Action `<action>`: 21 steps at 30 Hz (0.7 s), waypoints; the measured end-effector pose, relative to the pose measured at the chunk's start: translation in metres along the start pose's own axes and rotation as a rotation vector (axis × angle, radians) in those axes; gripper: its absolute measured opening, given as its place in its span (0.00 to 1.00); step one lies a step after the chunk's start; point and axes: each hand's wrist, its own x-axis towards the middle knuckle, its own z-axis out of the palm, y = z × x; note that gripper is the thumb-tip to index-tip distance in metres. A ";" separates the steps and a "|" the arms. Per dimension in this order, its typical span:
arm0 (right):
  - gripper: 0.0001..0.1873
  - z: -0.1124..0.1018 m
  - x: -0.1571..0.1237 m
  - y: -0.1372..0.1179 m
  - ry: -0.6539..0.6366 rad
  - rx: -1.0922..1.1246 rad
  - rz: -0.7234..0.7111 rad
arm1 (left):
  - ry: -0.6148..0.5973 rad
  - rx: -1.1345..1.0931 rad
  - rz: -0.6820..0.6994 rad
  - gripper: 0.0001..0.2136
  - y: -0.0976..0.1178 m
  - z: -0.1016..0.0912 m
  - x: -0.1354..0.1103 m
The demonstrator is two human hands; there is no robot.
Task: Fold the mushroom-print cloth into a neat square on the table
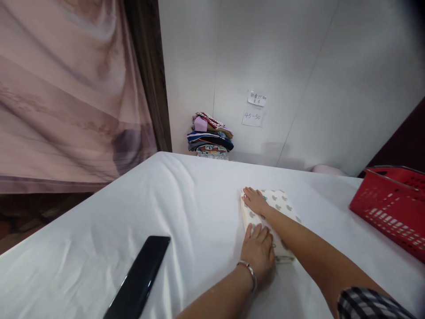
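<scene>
A folded white cloth (279, 204) with a grey animal-head print lies on the white-covered table, right of the middle. My right hand (255, 200) rests flat on its far left part, fingers spread out. Nearer to me, my left hand (258, 248), with a silver bracelet at the wrist, lies on the cloth's near left edge with the fingers extended. Both hands press on the top layer rather than gripping it. My right forearm crosses over the cloth and hides part of it.
A dark phone (139, 277) lies on the table (199, 212) at the left. At the right edge stands a red plastic basket (392, 208). Beyond the far edge, a stack of folded clothes (210, 137) leans by the wall, and a pink curtain (66, 88) hangs at the left.
</scene>
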 end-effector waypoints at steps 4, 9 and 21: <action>0.29 -0.001 0.000 0.000 -0.006 0.007 0.015 | 0.014 -0.036 -0.008 0.16 -0.001 0.000 0.000; 0.28 0.002 -0.001 0.000 0.011 -0.007 0.014 | 0.003 -0.075 -0.010 0.16 0.000 -0.005 0.001; 0.22 -0.009 0.013 0.001 0.011 0.006 -0.020 | -0.011 -0.045 -0.006 0.16 0.000 -0.009 0.001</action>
